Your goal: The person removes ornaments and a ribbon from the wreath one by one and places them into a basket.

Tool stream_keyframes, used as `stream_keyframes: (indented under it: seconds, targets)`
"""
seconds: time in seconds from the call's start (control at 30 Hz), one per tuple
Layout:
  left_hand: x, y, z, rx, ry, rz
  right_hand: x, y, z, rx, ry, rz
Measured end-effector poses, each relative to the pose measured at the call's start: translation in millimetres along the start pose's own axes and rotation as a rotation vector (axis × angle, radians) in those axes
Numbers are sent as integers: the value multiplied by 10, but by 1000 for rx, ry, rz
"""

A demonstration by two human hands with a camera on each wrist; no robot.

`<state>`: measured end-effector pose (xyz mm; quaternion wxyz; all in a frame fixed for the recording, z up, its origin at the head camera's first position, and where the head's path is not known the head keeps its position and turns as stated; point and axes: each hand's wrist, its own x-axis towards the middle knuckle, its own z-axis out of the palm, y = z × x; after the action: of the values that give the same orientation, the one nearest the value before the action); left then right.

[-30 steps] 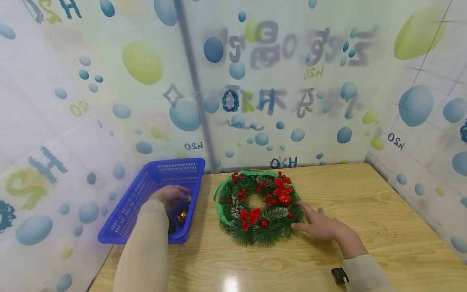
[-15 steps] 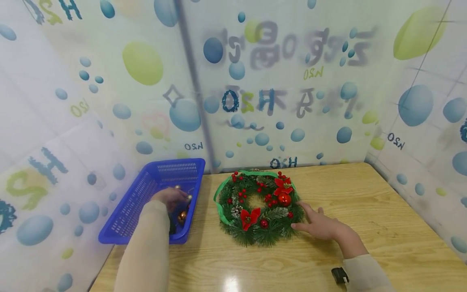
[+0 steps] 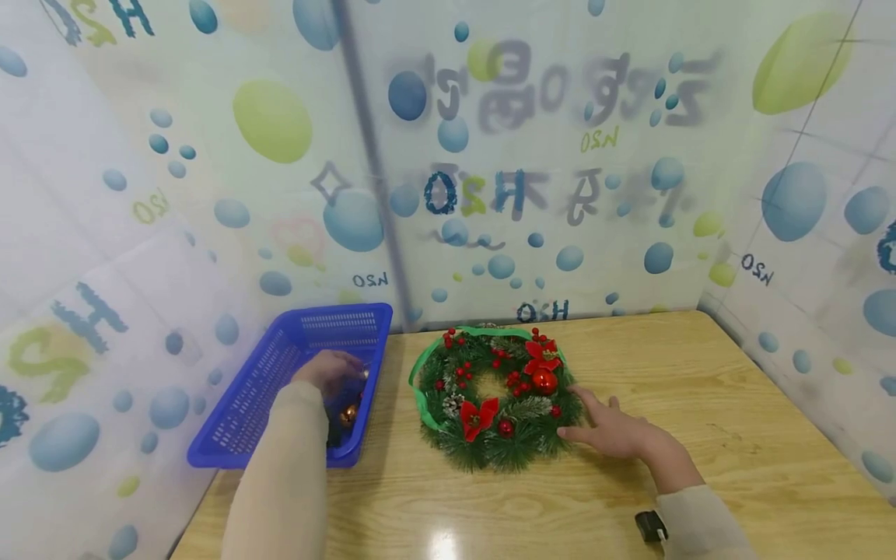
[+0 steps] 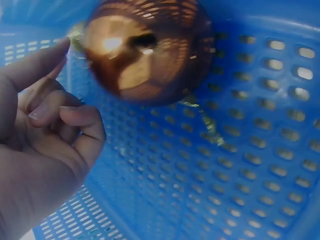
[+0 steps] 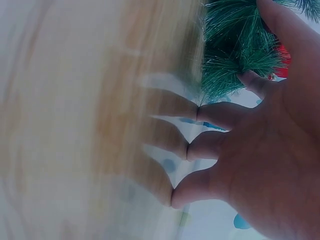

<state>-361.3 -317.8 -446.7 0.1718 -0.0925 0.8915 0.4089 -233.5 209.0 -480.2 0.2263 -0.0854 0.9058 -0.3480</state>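
Obs. via head cam: Xmas wreath [image 3: 521,428] lies flat on wood-grain tabletop [image 3: 756,435]; I take it as ref. pt.

R hand [image 3: 616,432]: at wreath's R edge, fingers spread well apart, thumb and index at the needles, per my R wrist feed as well.

L hand [image 4: 45,125]: inside blue perforated basket [image 3: 255,397], L of wreath. On L wrist cam I see index extended, tip at a small gold piece [image 4: 76,36] next to a shiny copper bauble [image 4: 150,65]; other fingers curled. Whether the piece is pinched, I can't tell. Gold tinsel strand [image 4: 206,122] trails from the bauble's edge.

Wreath trim, noted: red poinsettia [image 3: 479,419] at near side, red glossy ball [image 3: 544,380] at R, frosted pinecone [image 3: 453,404] at L, green ribbon [image 3: 423,408] along L and far edges.

Also: sm. black device [image 3: 649,526] by R cuff, nearer me than wreath; drop-print curtain [image 3: 546,264] behind wreath.
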Motion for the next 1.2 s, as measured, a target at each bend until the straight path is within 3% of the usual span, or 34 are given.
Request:
stream_keyframes:
  seconds: [0.2,0.37,0.53,0.9,1.07,1.2]
  targets:
    - [-125,220,-183,-69,20,77,10,-4,-2,8,-16,-11]
    - [-187,609,-224,-167,94,169,20,14,-17,11,-19,-11]
    - [-164,1013,-160,-202,63,259,29,27,-13,5,-20,-15]
    - [-293,1757,284,-284,-98,381,11,7,-8,-13,-8,-12]
    - [-338,1916,574,-282,-181,463,-16,-15,-22,8,-19,-15]
    - [-351,1954,783,-253,-230,486,-14,-15,-17,8,-18,-22]
